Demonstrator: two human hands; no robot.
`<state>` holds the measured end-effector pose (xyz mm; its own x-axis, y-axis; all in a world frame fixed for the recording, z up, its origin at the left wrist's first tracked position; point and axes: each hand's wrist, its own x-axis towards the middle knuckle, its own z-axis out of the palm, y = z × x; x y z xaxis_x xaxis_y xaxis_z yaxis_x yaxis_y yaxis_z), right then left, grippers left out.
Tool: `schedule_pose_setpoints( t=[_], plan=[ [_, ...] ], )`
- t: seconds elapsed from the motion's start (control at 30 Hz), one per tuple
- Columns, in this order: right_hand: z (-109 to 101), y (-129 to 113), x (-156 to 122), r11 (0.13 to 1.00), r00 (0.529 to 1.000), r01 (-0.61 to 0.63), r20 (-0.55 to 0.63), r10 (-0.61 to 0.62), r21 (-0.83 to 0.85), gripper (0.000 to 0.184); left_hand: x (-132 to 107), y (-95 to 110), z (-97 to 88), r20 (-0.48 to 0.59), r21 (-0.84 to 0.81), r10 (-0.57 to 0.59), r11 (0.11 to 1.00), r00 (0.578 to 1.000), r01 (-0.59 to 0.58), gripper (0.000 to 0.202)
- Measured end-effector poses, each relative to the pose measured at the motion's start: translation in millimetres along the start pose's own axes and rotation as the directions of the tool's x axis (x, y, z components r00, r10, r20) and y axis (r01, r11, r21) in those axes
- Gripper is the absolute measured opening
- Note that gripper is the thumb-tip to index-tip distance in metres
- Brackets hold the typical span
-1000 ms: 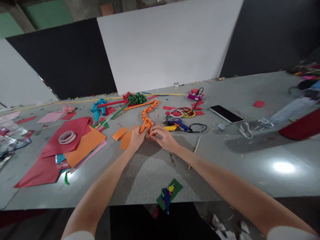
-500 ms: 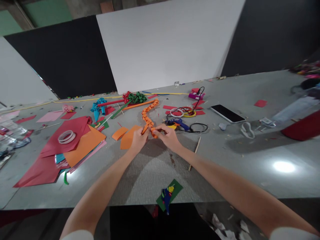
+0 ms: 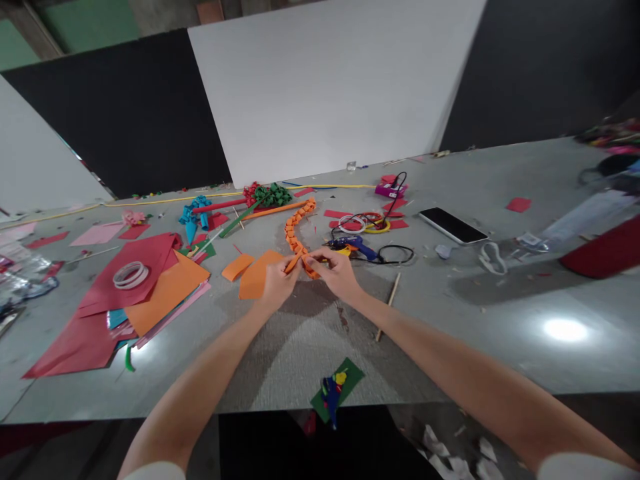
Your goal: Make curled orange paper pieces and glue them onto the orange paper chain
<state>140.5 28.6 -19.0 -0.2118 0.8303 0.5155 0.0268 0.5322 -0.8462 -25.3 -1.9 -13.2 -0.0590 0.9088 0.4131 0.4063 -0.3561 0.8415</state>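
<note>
An orange folded-paper chain (image 3: pixel 291 230) curves away from my hands across the table. My left hand (image 3: pixel 280 279) is closed on its near end, fingers pinched around the orange paper. From the other side my right hand (image 3: pixel 336 272) pinches the same end, its fingertips almost touching the left ones. The exact fold between the fingertips is partly hidden. Beside my left hand lie an orange paper sheet (image 3: pixel 254 279) and a smaller orange piece (image 3: pixel 237 267). A blue glue gun (image 3: pixel 362 248) rests just beyond my right hand.
Left of my arms is a stack of red paper (image 3: pixel 100 333) with a tape roll (image 3: pixel 131 275) on it. A phone (image 3: pixel 453 225), a wooden stick (image 3: pixel 388 307) and a red cylinder (image 3: pixel 600 250) lie to the right. Green paper (image 3: pixel 353 373) overlaps the front edge.
The near part of the chain has shifted slightly and bends in a smoother curve. Both hands keep their pinch on its end. The whole view has moved a little.
</note>
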Motion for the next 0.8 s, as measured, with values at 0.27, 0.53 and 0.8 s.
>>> schedule_pose_setpoints(
  t=[0.27, 0.53, 0.8],
  plan=[
    [-0.6, 3.4, 1.9, 1.0, 1.0, -0.02, 0.014, 0.02, -0.012, 0.031, 0.2, 1.1, 0.3, 0.019, -0.057, -0.097, 0.994, 0.995, 0.098, 0.038],
    [2.7, 0.9, 2.8, 1.0, 1.0, -0.013, 0.028, 0.014, -0.014, 0.036, 0.6, 6.6, -0.6, 0.021, -0.181, -0.158, 0.971, 0.987, 0.159, 0.034],
    [1.0, -0.4, 0.7, 0.999, 1.0, -0.027, -0.007, 0.027, -0.037, 0.034, 0.9, 4.6, -1.9, 0.048, -0.148, -0.098, 0.984, 0.994, 0.104, 0.031]
  ],
)
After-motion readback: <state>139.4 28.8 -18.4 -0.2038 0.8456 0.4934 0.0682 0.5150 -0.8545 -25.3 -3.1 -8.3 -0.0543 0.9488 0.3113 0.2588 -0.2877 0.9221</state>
